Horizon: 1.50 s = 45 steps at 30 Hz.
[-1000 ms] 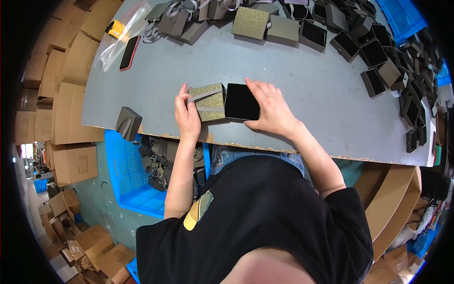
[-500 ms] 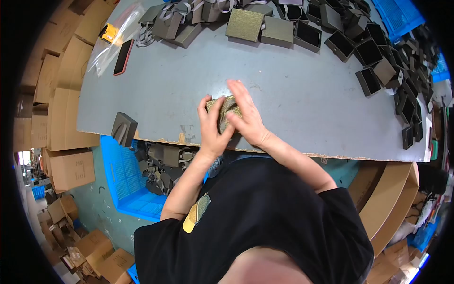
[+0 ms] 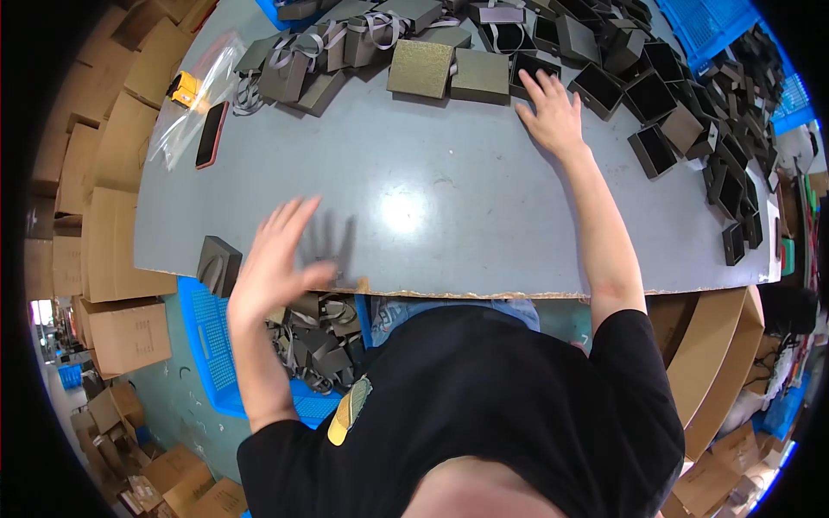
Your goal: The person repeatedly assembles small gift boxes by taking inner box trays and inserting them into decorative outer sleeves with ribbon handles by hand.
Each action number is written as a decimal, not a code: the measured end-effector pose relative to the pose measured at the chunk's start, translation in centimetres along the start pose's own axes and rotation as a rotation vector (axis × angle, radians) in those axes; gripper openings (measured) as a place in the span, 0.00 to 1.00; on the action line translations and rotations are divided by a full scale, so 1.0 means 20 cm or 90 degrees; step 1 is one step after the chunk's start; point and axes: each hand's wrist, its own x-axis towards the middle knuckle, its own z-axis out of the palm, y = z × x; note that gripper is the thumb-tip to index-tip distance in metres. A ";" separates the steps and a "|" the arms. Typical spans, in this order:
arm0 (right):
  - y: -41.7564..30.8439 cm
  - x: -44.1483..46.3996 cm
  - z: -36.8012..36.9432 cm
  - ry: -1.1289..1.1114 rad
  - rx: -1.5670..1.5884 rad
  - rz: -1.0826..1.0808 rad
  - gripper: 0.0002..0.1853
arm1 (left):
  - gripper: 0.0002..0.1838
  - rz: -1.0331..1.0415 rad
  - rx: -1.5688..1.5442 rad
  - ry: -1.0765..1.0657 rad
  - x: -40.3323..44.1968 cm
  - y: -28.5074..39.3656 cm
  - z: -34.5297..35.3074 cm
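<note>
My left hand (image 3: 275, 263) hovers over the table's near left edge, its fingers spread and holding nothing. Beside it stands a dark grey box (image 3: 219, 266) with a ribbon on it. My right hand (image 3: 554, 116) is stretched to the far side, fingers apart, with its fingertips over an open black-lined box (image 3: 524, 66). Whether the fingertips touch that box I cannot tell. Left of it sit a closed grey box (image 3: 481, 76) and a gold-textured box (image 3: 420, 69).
Ribboned grey boxes (image 3: 332, 47) are heaped at the back left. Many open boxes (image 3: 649, 95) crowd the right side. A phone (image 3: 211, 135) and a yellow object (image 3: 184, 89) lie on the left. Below the table edge, a blue crate (image 3: 207, 345) holds boxes.
The gold-textured box that both hands held is no longer between them. My left hand has moved left, and my right hand has reached forward and right to the open box.
</note>
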 end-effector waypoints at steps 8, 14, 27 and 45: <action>-0.21 -0.40 -0.33 -0.132 -0.023 -0.047 0.39 | 0.48 -0.039 0.053 0.365 1.29 0.27 0.27; -0.49 -0.79 -0.59 -0.258 0.249 0.077 0.44 | 0.42 -0.115 0.007 0.278 1.43 0.32 0.31; -0.25 -0.64 -0.68 -0.275 0.158 -0.231 0.50 | 0.31 0.236 -0.135 0.060 0.51 -0.01 0.25; -0.38 -0.82 -0.51 -0.183 0.298 -0.096 0.48 | 0.20 0.032 -0.014 0.097 0.42 0.21 0.40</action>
